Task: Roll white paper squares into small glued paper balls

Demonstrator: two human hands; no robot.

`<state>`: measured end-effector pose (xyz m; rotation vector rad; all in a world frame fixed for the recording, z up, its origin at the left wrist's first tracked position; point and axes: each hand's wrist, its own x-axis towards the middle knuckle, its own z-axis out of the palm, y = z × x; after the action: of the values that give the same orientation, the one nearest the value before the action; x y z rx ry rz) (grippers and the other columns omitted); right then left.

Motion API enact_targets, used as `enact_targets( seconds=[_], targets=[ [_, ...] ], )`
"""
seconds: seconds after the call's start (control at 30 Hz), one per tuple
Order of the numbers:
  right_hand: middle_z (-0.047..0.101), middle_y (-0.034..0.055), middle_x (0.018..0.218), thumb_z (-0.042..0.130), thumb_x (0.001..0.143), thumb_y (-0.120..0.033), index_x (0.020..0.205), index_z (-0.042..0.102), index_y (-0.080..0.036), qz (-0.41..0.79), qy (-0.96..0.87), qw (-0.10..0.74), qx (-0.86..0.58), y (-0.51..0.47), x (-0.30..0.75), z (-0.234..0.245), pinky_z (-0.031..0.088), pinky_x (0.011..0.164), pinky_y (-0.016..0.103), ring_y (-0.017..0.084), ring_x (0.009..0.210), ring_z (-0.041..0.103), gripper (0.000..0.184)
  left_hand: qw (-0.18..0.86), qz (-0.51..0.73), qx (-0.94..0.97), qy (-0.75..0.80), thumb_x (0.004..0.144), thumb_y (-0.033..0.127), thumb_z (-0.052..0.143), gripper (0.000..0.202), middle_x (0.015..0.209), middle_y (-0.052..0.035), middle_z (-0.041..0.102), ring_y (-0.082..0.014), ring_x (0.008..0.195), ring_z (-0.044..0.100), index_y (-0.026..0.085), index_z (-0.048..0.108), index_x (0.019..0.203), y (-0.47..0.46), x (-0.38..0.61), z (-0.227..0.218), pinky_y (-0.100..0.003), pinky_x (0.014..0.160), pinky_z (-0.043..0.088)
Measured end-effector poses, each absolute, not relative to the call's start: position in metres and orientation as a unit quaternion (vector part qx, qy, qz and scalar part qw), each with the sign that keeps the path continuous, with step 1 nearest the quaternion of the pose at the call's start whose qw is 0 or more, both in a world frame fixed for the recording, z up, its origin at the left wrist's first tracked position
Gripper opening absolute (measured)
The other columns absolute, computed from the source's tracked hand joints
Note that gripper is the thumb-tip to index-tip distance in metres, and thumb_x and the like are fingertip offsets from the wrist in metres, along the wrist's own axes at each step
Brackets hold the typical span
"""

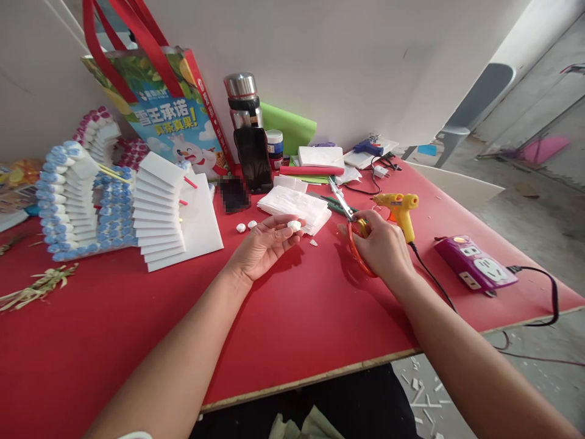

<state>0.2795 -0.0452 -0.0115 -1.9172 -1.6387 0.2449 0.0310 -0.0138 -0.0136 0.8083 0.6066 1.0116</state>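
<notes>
Between the thumb and fingers of my left hand [269, 247] is a small white paper bud [294, 226]. My right hand [384, 244] is closed around the orange handles of a pair of scissors [340, 199], whose blades point away from me. Just beyond my left hand lies a pile of thin white paper sheets [292, 204]. Two more white buds, one of them a loose white ball [241, 228], rest on the table left of that pile. A small white scrap [313, 242] lies between my hands.
A yellow glue gun [397, 210] stands right of my right hand, its cord trailing forward. Further right is a purple power socket [478, 263]. Fanned white boards [158, 213] and a blue-and-white paper model [68, 201] stand left. Behind are a phone [253, 158], a flask [242, 91] and a bag [159, 116].
</notes>
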Motion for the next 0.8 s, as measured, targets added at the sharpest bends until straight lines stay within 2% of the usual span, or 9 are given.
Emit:
enact_targets(
  seconds=[0.17,0.37,0.53,0.6,0.67,0.73,0.8],
  targets=[
    [0.053,-0.0025,0.057,0.063,0.08,-0.042,0.106,0.067,-0.025,0.086,-0.612,0.291,-0.731,-0.043,0.282,-0.017,0.035,0.058,0.028,0.017,0.055,0.05,0.031,0.736,0.469,0.391,0.292,0.07,0.017,0.085,0.024,0.093,-0.0027,0.075,-0.0124,0.084,0.069,0.019,0.079,0.093,-0.014,0.031,-0.014,-0.025,0.085,0.055],
    [0.051,-0.0028,0.055,0.062,0.081,-0.058,0.105,0.067,-0.024,0.083,-0.613,0.298,-0.727,-0.043,0.284,-0.017,0.034,0.058,0.028,0.016,0.054,0.047,0.042,0.682,0.457,0.462,0.335,0.068,0.018,0.086,0.026,0.093,-0.0038,0.075,-0.0149,0.088,0.069,0.019,0.079,0.093,-0.015,0.035,-0.014,-0.03,0.09,0.055],
    [0.051,-0.0028,0.055,0.062,0.08,-0.058,0.105,0.068,-0.025,0.096,-0.614,0.293,-0.726,-0.044,0.282,-0.014,0.034,0.058,0.028,0.016,0.055,0.048,0.042,0.621,0.486,0.494,0.366,0.069,0.023,0.086,0.027,0.089,-0.0043,0.074,-0.0147,0.082,0.07,0.017,0.077,0.095,-0.008,0.021,-0.007,-0.031,0.087,0.056],
    [0.053,-0.0021,0.057,0.062,0.08,-0.059,0.105,0.068,-0.025,0.101,-0.614,0.289,-0.727,-0.044,0.281,-0.013,0.035,0.058,0.028,0.017,0.056,0.049,0.043,0.564,0.535,0.501,0.381,0.072,0.027,0.084,0.033,0.09,-0.0042,0.074,-0.0145,0.079,0.07,0.018,0.075,0.102,-0.003,0.007,0.001,-0.031,0.081,0.057],
    [0.054,-0.0016,0.058,0.062,0.079,-0.06,0.104,0.068,-0.025,0.106,-0.614,0.285,-0.728,-0.044,0.281,-0.012,0.035,0.058,0.028,0.017,0.057,0.049,0.043,0.482,0.565,0.515,0.428,0.071,0.03,0.084,0.035,0.088,-0.004,0.073,-0.0165,0.077,0.07,0.019,0.073,0.102,0.002,-0.009,0.008,-0.03,0.071,0.057],
    [0.055,-0.0015,0.059,0.062,0.079,-0.062,0.105,0.068,-0.026,0.11,-0.614,0.281,-0.729,-0.044,0.281,-0.011,0.035,0.057,0.028,0.017,0.057,0.049,0.044,0.386,0.547,0.552,0.497,0.071,0.033,0.083,0.031,0.083,-0.0044,0.072,-0.0173,0.071,0.07,0.017,0.073,0.097,0.004,-0.022,0.012,-0.03,0.065,0.055],
    [0.055,-0.0015,0.058,0.062,0.079,-0.062,0.105,0.068,-0.026,0.113,-0.613,0.279,-0.73,-0.044,0.281,-0.011,0.035,0.057,0.028,0.017,0.057,0.049,0.045,0.324,0.476,0.611,0.543,0.075,0.034,0.079,0.027,0.081,-0.0043,0.072,-0.0174,0.07,0.068,0.019,0.074,0.096,0.004,-0.029,0.012,-0.031,0.068,0.054]
  ],
)
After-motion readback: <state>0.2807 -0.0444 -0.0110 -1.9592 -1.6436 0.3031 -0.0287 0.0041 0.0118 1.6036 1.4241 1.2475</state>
